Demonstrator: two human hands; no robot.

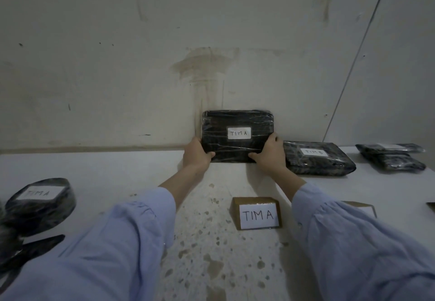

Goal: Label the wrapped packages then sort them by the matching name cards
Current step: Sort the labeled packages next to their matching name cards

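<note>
Gripping the wrapped package (237, 121) by its lower corners, your left hand (197, 154) and right hand (270, 157) each clamp it with a thumb across the front. It stands upright on its long edge at the back of the bench (117, 171), against the wall (141, 65). Its label (239, 133) reads TIMA, and it sits directly behind the TIMA name card (257, 214). A package marked TIM B (317, 159) lies just beside your right hand.

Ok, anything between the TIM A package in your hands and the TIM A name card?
Nothing visible. The left hand and right hand grip the TIM A package by the wall; only bare table lies between it and the TIM A name card. The TIM B package lies off to the right.
</note>
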